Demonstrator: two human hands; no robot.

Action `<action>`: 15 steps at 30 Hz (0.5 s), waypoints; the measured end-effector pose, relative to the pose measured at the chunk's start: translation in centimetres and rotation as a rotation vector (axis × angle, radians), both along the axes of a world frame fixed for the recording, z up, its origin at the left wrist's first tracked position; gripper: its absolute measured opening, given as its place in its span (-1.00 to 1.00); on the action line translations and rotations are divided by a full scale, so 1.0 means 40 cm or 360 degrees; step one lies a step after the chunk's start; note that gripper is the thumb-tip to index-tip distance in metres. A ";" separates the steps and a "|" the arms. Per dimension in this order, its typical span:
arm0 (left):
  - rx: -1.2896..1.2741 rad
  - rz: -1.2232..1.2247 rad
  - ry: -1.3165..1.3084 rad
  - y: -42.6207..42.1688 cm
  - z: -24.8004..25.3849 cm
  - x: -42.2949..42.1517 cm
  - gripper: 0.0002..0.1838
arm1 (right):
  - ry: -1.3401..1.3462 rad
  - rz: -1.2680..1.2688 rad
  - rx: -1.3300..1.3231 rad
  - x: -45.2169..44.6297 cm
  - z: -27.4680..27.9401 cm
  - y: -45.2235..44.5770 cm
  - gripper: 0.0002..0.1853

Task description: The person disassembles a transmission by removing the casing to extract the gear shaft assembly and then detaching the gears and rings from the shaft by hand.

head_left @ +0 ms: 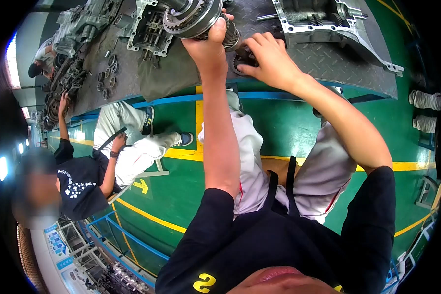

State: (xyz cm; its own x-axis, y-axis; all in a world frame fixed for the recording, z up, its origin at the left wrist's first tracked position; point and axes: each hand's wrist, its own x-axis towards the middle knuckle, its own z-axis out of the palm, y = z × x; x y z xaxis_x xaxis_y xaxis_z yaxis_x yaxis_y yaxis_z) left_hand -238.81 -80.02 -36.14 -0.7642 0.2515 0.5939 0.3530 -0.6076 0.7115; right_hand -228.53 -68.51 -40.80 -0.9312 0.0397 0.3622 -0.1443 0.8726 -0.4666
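My left hand [210, 44] is wrapped around a transmission gear shaft [195, 22], a metal shaft stacked with toothed gears and rings, held above the bench's front edge. To its right, my right hand [272, 59] curls its thumb and fingers around a dark toothed gear [241, 62] beside the lower end of the shaft. The fingers partly cover that gear, and whether it touches the shaft is hard to see.
An opened gearbox housing [313, 27] lies on the patterned metal bench [338, 61] at right. Another housing [152, 32], a dark cloth [166, 78] and several loose rings [108, 76] are at left. A co-worker [83, 181] sits at left, one hand on parts.
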 end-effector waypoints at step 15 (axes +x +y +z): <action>-0.0292 0.0065 -0.0232 0.037 0.027 0.055 -0.50 | 0.0111 0.0069 -0.0457 -0.015 0.040 0.012 -0.81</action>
State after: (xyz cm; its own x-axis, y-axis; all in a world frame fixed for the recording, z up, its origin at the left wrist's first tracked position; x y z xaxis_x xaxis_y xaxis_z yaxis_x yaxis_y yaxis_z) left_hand -236.61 -78.55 -35.06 -0.8502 0.3121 0.4240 0.2602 -0.4510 0.8538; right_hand -229.14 -68.02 -39.19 -0.9076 0.1108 0.4050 -0.2187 0.6986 -0.6813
